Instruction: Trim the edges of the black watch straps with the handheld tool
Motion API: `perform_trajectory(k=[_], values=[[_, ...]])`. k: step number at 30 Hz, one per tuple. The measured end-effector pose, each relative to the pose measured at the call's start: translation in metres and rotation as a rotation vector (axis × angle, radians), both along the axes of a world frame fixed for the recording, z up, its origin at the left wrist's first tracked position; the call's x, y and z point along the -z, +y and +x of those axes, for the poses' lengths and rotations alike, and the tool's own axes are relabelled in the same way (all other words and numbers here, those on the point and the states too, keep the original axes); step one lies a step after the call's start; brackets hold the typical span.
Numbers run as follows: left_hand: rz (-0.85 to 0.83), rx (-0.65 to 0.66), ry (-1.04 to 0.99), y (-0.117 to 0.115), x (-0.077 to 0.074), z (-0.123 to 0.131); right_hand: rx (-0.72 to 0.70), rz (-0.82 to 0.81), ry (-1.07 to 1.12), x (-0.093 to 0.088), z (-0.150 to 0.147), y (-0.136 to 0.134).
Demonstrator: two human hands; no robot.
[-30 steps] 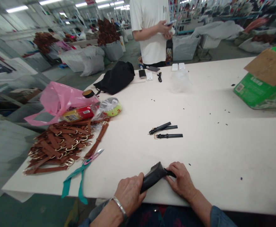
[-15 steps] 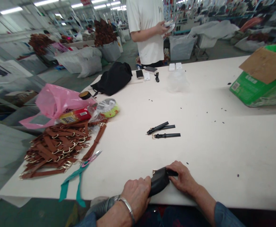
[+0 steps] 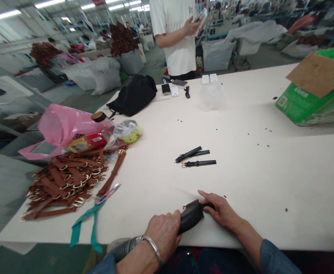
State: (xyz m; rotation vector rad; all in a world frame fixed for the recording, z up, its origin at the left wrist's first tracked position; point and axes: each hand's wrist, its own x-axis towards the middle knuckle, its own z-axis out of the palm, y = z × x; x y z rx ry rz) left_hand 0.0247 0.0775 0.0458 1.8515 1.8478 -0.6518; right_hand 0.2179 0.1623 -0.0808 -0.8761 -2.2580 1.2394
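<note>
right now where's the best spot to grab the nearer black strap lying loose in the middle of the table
Take the nearer black strap near its middle, pinching the two long edges from above. It lies flat and roughly crosswise on the table, gold buckle at its left end, so there is nothing to get under. Come from the near side, since a second black strap lies close behind it.

Loose black leather straps with gold buckles (image 3: 197, 156) on white table (image 3: 269, 182): three. Bundle of black straps (image 3: 192, 216): one, count inside cannot tell. Brown leather straps with gold buckles (image 3: 69, 179): one heap, too many to count. Pink plastic bag (image 3: 66, 123): one. Green cardboard box (image 3: 315, 101): one. Black fabric bag (image 3: 134, 95): one. Small white boxes (image 3: 209, 78): two.
</note>
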Motion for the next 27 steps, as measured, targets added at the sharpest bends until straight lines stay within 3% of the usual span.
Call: perform_trajectory(k=[6, 13, 19, 27], values=[[0.024, 0.014, 0.016, -0.007, 0.002, -0.016, 0.001, 0.03, -0.003, 0.005, -0.001, -0.002], [0.048, 0.02, 0.0, 0.002, 0.002, 0.001, 0.041, 0.03, 0.026, 0.016, -0.001, -0.002], [0.011, 0.031, 0.03, -0.003, -0.001, -0.014, 0.045, 0.038, 0.014, 0.016, -0.002, -0.006], [0.038, 0.024, 0.027, 0.008, -0.002, 0.007, 0.11, 0.079, 0.009, 0.023, -0.004, -0.003]])
